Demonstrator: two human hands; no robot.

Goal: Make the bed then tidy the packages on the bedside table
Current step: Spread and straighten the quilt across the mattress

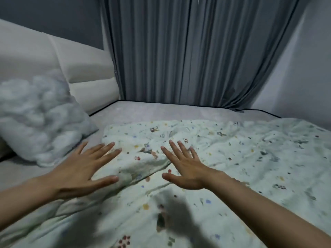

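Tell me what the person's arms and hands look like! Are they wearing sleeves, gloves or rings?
Both arms are bare as far as the picture shows: no sleeves, no gloves. The left hand and the right hand have long, slim fingers with short nails that look unpainted. I can see no rings, watch or bracelet on either wrist. The picture is a little blurry, so tiny details could be missed.

The bed (161, 111) shows bare grey mattress beyond the fingers (109, 145), up to a white padded headboard. A pale quilt (232, 158) printed with small flowers and animals lies rumpled on it, spreading under the fingers and away to their right, its upper edge just past the fingertips. Left of the fingers a cloud-patterned pillow (39, 119) leans against the headboard, apart from the quilt.
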